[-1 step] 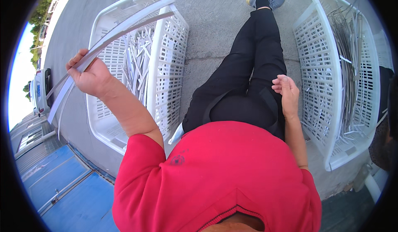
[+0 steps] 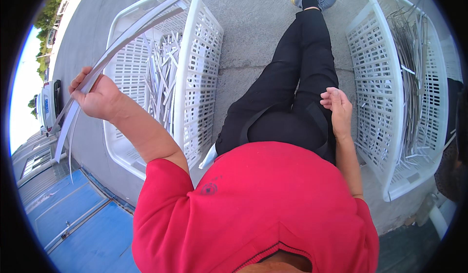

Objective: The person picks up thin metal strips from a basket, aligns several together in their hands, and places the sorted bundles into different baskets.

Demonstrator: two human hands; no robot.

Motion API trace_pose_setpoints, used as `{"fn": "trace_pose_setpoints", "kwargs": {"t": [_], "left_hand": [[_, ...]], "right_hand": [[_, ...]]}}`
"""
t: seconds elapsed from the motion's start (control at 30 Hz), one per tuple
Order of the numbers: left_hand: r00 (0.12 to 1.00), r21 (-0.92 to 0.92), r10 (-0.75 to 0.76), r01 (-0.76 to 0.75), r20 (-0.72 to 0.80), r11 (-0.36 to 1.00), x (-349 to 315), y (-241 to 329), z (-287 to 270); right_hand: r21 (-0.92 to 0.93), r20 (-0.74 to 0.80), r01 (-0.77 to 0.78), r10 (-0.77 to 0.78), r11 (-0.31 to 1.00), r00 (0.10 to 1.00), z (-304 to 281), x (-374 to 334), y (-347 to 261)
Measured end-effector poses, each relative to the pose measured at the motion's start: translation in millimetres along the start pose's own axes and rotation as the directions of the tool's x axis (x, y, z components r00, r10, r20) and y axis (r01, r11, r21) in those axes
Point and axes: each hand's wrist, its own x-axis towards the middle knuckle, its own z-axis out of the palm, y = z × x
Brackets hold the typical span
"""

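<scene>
My left hand point(image 2: 100, 97) is raised over the outer side of the left white basket point(image 2: 189, 53), closed around several long, thin white-and-grey strips point(image 2: 127, 38). Their upper ends reach over the basket, and their lower ends droop past my wrist on the left. Inside that basket lie many loose, narrow white strips point(image 2: 163, 66). Beside my thigh in black trousers, my right hand point(image 2: 337, 105) is loosely curled, with nothing visible in it. The right white basket point(image 2: 378, 78) stands nearest to it and holds a bundle of long, thin grey strips point(image 2: 410, 73).
My outstretched legs point(image 2: 312, 53) lie between the two baskets on grey concrete point(image 2: 248, 24). Blue panels point(image 2: 73, 209) stand at the lower left, and a parked car point(image 2: 48, 107) is farther off on the left. A dark shape is partly visible at the right edge.
My left hand has shifted slightly left and down with the strips, whose upper ends have drawn back to the left. My right hand stays in place.
</scene>
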Motion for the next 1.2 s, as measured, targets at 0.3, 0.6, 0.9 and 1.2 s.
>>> {"fn": "trace_pose_setpoints", "kwargs": {"t": [0.3, 0.6, 0.9, 1.2], "left_hand": [[0.947, 0.904, 0.045, -0.319, 0.319, 0.286, 44, 20, -90], [0.693, 0.893, -0.7, -0.409, 0.171, -0.186, -68, -72, -155], [0.519, 0.744, -0.533, -0.492, 0.668, 0.452, -201, -159, -8], [-0.314, 0.912, -0.897, 0.365, 0.311, 0.188, -334, -192, 11]], "right_hand": [[-0.207, 0.079, 0.121, -0.106, 0.971, 0.991, 20, 6, -4], [-0.622, 0.156, 0.36, -0.34, 0.695, 0.927, -9, 12, -11], [-0.767, -0.184, 0.168, -0.465, 0.619, 0.866, -97, 8, -25], [-0.667, -0.702, -0.284, -0.453, 0.689, 0.55, -266, 2, -15]]}}
